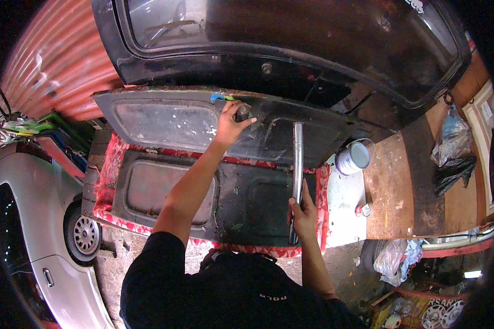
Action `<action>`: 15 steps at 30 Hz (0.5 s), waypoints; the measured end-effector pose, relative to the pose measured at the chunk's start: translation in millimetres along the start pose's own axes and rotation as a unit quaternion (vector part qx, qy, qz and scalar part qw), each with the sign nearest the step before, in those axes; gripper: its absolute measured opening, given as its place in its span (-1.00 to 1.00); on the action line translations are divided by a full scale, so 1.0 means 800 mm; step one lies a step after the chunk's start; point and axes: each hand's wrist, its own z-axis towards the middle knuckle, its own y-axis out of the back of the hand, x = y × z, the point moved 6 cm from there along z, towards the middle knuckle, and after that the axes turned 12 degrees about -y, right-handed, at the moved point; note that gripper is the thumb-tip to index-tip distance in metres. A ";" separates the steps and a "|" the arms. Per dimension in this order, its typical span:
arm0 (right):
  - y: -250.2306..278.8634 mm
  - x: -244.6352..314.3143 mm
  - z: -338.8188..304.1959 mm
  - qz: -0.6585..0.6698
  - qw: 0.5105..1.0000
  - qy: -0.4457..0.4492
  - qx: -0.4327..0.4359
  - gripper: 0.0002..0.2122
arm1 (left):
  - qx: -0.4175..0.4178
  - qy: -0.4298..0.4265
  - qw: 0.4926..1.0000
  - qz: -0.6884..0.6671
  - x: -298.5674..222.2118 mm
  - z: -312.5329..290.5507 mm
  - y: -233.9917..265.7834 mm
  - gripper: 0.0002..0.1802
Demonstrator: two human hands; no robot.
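Note:
In my right hand point(304, 213), the fingers are closed round a long shiny metal bar point(298, 159), which points away from me across the black panels. My left hand point(231, 125) reaches to the upper edge of the far panel point(167, 118). Its fingers and thumb are round a dark, rounded, stubby piece point(242, 113), whose kind I cannot make out. A blue and green scrap point(219, 97) sits on the panel edge just beyond that hand. The near panel point(239, 192), with pressed recesses, lies on red-and-white patterned cloth point(105, 192).
A paint can point(353, 158) and a small red-and-white container point(363, 209) stand on the right of the worktop point(392, 189). Beyond the panels is a large black vehicle hatch point(313, 55) with glass. A silver car point(35, 203) is parked at left; plastic bags point(454, 142) hang at right.

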 end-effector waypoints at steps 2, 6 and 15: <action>-0.002 0.002 0.000 -0.010 1.000 0.004 0.004 -0.34 | 0.021 -0.026 0.996 0.077 -0.011 0.007 0.009 -0.43; -0.006 0.005 -0.001 -0.019 1.000 0.000 0.004 -0.34 | -0.019 -0.005 0.999 -0.029 -0.011 0.022 0.021 -0.37; -0.005 0.000 -0.004 -0.024 1.000 -0.006 0.009 -0.35 | 0.009 -0.031 0.999 0.037 -0.022 0.023 0.021 -0.30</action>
